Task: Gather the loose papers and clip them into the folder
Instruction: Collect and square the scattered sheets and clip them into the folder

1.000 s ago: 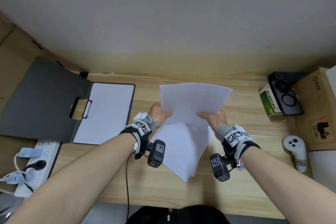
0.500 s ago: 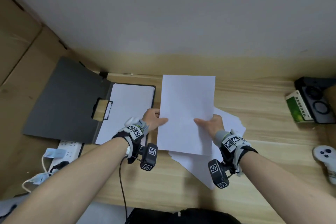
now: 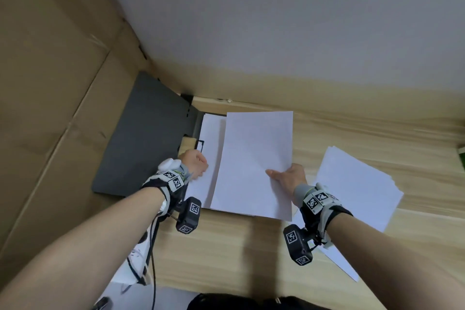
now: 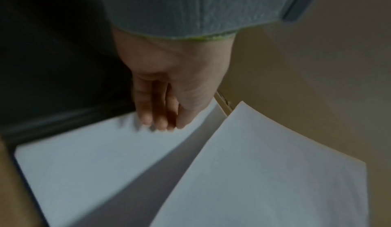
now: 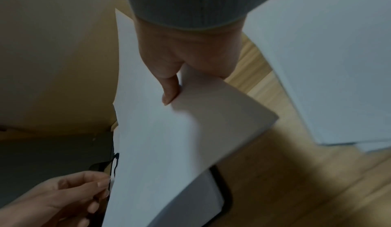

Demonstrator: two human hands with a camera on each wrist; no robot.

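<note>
A dark grey folder lies open at the table's left, with white paper in its right half under a black clip. My right hand pinches one white sheet by its right edge, thumb on top, and holds it tilted over the folder's paper. My left hand holds nothing. Its straight fingers touch the paper in the folder, close to the clip. A loose stack of papers lies on the table to the right.
Cardboard panels stand along the left side and a grey wall runs behind. A white power strip with cables sits at the near left. Bare wooden table stretches between my arms. A green box peeks in at the right edge.
My left hand has let go of the sheet and moved left to the folder's clip. My right hand alone has carried the sheet left, over the folder. The view has swung left.
</note>
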